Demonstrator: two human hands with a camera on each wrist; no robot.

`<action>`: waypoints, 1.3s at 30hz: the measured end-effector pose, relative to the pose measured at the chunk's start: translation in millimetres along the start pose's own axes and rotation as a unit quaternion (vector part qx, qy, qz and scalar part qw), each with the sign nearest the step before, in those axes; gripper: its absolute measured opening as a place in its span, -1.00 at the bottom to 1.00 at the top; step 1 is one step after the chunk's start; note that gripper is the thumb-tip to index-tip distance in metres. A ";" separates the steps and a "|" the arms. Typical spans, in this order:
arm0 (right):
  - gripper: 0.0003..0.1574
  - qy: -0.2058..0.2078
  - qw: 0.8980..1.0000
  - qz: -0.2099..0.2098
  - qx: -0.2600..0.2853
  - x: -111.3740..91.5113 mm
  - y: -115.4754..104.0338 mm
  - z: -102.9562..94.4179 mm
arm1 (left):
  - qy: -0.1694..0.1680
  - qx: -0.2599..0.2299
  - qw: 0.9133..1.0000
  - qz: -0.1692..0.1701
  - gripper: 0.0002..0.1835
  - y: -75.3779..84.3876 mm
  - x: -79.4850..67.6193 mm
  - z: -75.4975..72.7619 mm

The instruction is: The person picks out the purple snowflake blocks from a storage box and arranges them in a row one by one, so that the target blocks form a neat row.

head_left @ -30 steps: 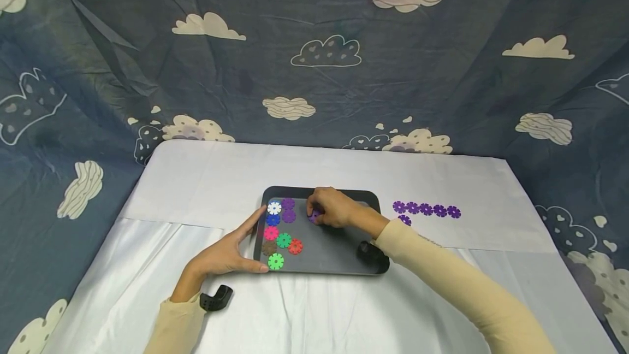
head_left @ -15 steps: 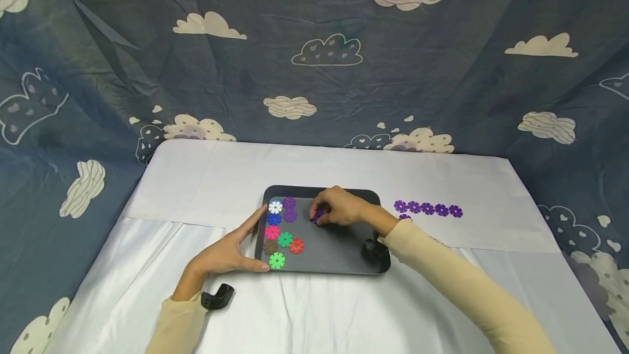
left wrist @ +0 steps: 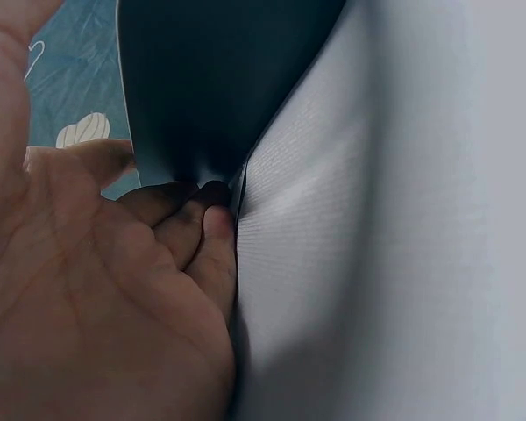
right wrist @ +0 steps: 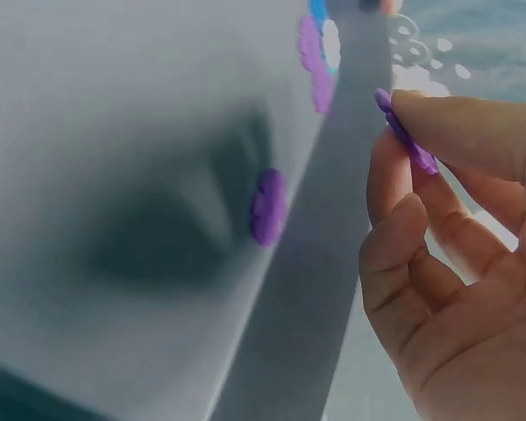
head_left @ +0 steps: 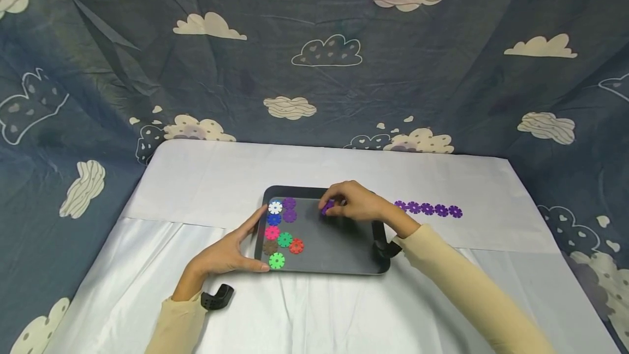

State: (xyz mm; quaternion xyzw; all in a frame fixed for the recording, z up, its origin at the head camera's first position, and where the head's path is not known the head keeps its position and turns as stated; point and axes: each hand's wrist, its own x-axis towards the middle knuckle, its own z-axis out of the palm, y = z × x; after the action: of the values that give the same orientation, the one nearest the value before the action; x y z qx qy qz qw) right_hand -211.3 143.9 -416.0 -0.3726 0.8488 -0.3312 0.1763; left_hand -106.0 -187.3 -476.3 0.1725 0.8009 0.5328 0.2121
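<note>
A dark grey tray [head_left: 339, 261] lies on the white cloth. My left hand [head_left: 228, 253] is spread along its left end, thumb at the near corner and index finger against the side. In the left wrist view the other fingertips touch the dark wall low down. Between thumb and fingers my right hand [head_left: 356, 201] pinches a purple flower-shaped disc [right wrist: 409, 136] above the far part of the tray. The right wrist view shows another purple disc [right wrist: 268, 208] in the tray near its wall; the hand seems to hide it in the head view.
At the tray's left are two purple discs [head_left: 289, 209], a white disc [head_left: 276, 207], and blue, pink, brown, green, and red [head_left: 296, 246] ones. Right of the tray runs a row of purple discs [head_left: 427, 209], partly behind my right wrist. A black wrist camera [head_left: 217, 298] sits at each cuff.
My right hand has moved right and slightly away, raising the pinched purple disc. The lone purple disc below the right-hand row is now hidden by the arm. My left hand has stayed put.
</note>
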 end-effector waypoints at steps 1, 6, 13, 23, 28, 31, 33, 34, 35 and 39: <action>-0.83 0.005 1.000 0.002 0.007 -2.5 0.3 -1.8 | -0.001 -0.001 1.000 0.000 0.37 0.1 0.0 0.1; -0.82 0.033 0.999 0.011 0.027 -15.3 4.6 -10.4 | -0.001 0.003 1.000 0.000 0.37 0.6 -0.5 0.0; -0.79 0.068 0.996 0.031 0.054 -34.8 12.5 -20.8 | 0.002 0.008 1.000 -0.002 0.37 0.9 -1.7 -1.1; -0.79 0.118 0.988 0.065 0.075 -61.1 15.0 -29.6 | 0.002 0.010 1.000 0.001 0.36 -0.3 -1.6 -0.3; -0.78 0.137 0.981 0.088 0.109 -77.3 20.4 -30.1 | 0.003 0.006 1.000 0.001 0.36 -0.6 -1.6 0.5; -0.77 0.150 0.975 0.098 0.128 -87.9 27.2 -29.2 | 0.002 0.005 1.000 0.003 0.36 0.1 -1.2 0.8; -0.76 0.159 0.973 0.103 0.133 -94.7 32.5 -28.3 | 0.002 0.005 1.000 0.003 0.36 0.4 -1.0 0.9; -0.76 0.162 0.972 0.103 0.135 -97.8 35.5 -27.8 | 0.001 0.005 1.000 0.003 0.36 0.5 -1.0 0.9; -0.75 0.166 0.971 0.104 0.137 -100.9 37.6 -27.6 | 0.001 0.006 1.000 0.003 0.36 0.5 -0.9 0.9; -0.73 0.177 0.968 0.111 0.136 -111.3 43.9 -27.6 | 0.002 0.007 1.000 0.001 0.36 0.1 -0.7 1.1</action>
State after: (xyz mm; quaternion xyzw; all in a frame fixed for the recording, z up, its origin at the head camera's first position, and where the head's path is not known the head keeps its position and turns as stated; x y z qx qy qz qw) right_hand -175.5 261.4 -420.8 -0.1834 0.8495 -0.4828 0.1078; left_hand -104.8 -186.7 -476.4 0.1739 0.8049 0.5276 0.2088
